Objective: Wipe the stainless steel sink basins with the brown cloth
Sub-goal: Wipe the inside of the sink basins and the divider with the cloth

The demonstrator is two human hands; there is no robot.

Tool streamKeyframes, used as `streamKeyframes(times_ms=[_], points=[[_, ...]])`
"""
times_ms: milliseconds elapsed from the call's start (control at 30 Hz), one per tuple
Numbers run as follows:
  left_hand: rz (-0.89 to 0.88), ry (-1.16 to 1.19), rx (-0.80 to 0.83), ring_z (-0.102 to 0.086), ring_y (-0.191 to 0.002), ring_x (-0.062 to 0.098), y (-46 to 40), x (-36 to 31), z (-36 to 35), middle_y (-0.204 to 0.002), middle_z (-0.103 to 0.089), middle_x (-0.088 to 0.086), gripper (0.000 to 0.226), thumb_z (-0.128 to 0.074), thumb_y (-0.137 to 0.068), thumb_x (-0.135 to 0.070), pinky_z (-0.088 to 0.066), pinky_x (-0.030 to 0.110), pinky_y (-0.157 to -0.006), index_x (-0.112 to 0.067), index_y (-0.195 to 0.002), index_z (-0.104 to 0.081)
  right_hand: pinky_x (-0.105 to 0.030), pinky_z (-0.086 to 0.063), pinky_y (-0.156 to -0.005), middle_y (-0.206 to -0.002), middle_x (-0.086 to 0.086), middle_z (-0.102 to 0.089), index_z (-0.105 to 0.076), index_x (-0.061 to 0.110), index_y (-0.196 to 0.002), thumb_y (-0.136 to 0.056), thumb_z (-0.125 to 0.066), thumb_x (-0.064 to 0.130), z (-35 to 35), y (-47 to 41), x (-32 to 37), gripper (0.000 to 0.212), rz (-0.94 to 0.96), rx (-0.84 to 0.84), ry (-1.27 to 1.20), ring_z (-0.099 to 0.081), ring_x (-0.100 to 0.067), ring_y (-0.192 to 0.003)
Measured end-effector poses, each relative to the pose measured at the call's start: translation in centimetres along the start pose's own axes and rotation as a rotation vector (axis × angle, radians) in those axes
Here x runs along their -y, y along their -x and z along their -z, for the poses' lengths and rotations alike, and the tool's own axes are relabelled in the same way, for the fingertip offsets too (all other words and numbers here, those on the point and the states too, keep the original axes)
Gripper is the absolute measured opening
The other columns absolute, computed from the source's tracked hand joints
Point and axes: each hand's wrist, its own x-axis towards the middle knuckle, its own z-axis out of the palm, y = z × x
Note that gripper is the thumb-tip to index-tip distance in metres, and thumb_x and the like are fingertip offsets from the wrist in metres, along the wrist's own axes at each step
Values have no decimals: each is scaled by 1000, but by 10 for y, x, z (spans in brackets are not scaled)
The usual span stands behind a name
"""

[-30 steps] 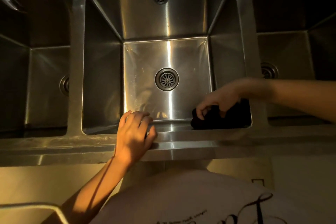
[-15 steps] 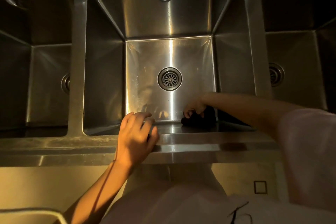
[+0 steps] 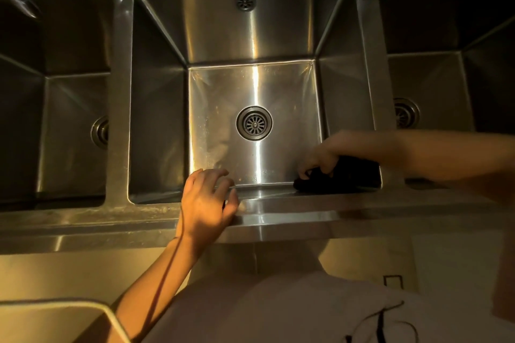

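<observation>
Right hand point(image 3: 320, 160) at lower right of middle basin point(image 3: 253, 36), fingers curled on dark cloth point(image 3: 342, 178) at near-right corner of basin floor. Left hand point(image 3: 206, 203) rests on front rim point(image 3: 306, 211), fingers apart, holding nothing. Drain point(image 3: 254, 123) at centre.

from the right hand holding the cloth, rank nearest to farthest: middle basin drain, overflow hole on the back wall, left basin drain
From the right hand in the head view:
1. Middle basin drain, on the floor just up and left of it.
2. Overflow hole, high on the back wall.
3. Left basin drain, across the divider, far left.
</observation>
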Motion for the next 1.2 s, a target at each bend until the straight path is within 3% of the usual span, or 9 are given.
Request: streamKeyframes(times_ms=[100,267,433,567,633,733,933,1033,1200], points=[[-25,28,4,-58,-89,24,0,-1,1,-96,-66,8,25,-47,-87,-25,-38,34,-84,-9,-81,-67,-54,-53,-85,-122,-3,-51,-47,34,-113,-79,-53,2,5,17,12,48,-33,38,-70,-57,-31,-106],[-65,-11,-31,-52,-93,16,2,3,-2,-97,-64,3,22,-48,-89,-25,-39,34,-84,-13,-85,-66,-51,-50,-87,-108,9,-47,-40,41,-104,-74,-60,-4,1,57,18,58,48,-87,-151,-52,-26,-103],[-45,-63,37,-62,-83,21,-9,3,1,-90,-66,1,23,-47,-86,-29,-38,37,-83,-17,-81,-66,-26,-43,-78,-105,16,-44,-41,42,-100,-79,-58,-7,-10,74,22,56,36,-465,-487,-47,-10,-99],[-126,-111,112,-62,-87,22,-28,12,10,-96,-65,1,27,-43,-88,-33,-36,38,-87,-18,-88,-65,-41,-45,-99,-123,-3,-51,-47,16,-116,-77,-58,-15,-19,54,28,51,-1,-817,-874,-48,-20,-118],[-118,-102,130,-60,-91,22,-46,21,18,-100,-63,1,30,-41,-90,-35,-34,39,-93,-17,-95,-64,-48,-46,-101,-128,-12,-50,-46,12,-118,-76,-57,-19,-16,35,35,53,0,-966,-1074,-48,-28,-122],[-150,-105,118,-61,-91,24,-81,35,32,-99,-63,3,33,-41,-89,-36,-33,41,-95,-14,-96,-66,-47,-50,-97,-126,-9,-51,-47,15,-116,-76,-54,-21,-3,9,49,54,-32,-1153,-1337,-51,-28,-119],[-291,-189,171,-56,-103,24,-153,84,58,-104,-61,3,38,-37,-89,-39,-28,41,-101,-15,-103,-63,-24,-48,-70,-125,-10,-50,-47,21,-111,-79,-50,-19,43,-33,72,52,-111,-1465,-1808,-51,-24,-111],[-400,-215,220,-57,-104,25,-185,110,67,-105,-61,5,42,-36,-87,-40,-27,42,-102,-14,-104,-63,-30,-45,-77,-129,-11,-49,-46,17,-121,-80,-50,-17,68,-46,83,53,-178,-1583,-1955,-49,-27,-117],[-579,-183,200,-61,-92,28,-220,147,77,-97,-63,10,34,-45,-84,-33,-40,45,-90,-9,-97,-64,-21,-44,-61,-101,-4,-50,-45,13,-120,-81,-51,-16,103,-59,99,50,-235,-1771,-2093,-51,-16,-92]])
